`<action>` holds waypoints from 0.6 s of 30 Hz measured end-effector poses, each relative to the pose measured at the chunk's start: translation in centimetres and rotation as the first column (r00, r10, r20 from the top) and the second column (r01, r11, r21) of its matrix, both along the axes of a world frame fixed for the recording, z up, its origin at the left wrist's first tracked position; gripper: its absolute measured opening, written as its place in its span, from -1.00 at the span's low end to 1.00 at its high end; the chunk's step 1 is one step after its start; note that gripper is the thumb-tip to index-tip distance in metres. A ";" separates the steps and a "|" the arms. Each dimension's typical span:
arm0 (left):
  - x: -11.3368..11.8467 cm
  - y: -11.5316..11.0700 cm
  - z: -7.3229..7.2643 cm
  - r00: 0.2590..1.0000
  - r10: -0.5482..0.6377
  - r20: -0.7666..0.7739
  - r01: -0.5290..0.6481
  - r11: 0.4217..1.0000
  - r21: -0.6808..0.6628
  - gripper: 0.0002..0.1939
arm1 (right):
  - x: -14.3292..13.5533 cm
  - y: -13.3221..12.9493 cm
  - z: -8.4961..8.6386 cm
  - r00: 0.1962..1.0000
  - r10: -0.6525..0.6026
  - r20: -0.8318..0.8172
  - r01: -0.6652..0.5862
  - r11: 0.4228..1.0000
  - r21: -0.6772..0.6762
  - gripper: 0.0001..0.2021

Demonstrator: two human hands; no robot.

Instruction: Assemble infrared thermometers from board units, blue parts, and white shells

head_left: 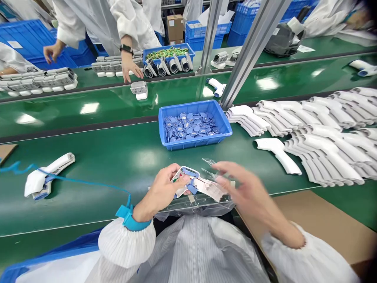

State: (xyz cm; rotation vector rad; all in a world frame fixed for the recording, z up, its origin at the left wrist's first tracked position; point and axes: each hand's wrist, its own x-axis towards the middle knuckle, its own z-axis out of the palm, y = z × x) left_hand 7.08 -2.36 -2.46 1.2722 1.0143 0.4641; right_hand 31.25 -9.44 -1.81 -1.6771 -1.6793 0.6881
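My left hand (165,190), with a blue wrist strap, is wrapped round an open white housing (210,189) that has blue parts and thin wires inside. My right hand (246,192) is blurred, its thumb and fingers pinched beside a small clear plastic piece (208,161) just above the housing's right part. Beyond the hands sits a blue bin (196,143) of small blue parts (191,126). To the left lies a partly assembled white device (48,175). White shells (277,151) lie in rows at the right.
A metal post (250,55) rises behind the bin. Across the belt (112,104), another person's hand (129,67) is over a grey-white unit (139,89). A coiled blue cord (85,182) runs left from my wrist. Cardboard (326,220) lies at the lower right.
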 end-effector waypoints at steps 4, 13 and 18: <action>0.6 -0.6 -0.5 0.991 0.131 0.033 -0.129 0.989 -0.067 -0.68 | 8.7 -0.4 -1.2 0.558 -0.589 0.584 0.611 0.769 0.191 -0.54; 1.1 -0.8 -0.3 0.969 0.107 0.224 -0.065 0.980 -0.191 -0.60 | 15.0 0.6 -4.3 0.472 -0.401 0.785 0.665 0.747 -0.018 -0.56; 0.4 -0.5 -0.8 0.965 0.106 0.241 -0.065 0.983 -0.172 -0.54 | 10.9 -0.4 -3.0 0.468 -0.441 0.766 0.477 0.855 0.201 -0.52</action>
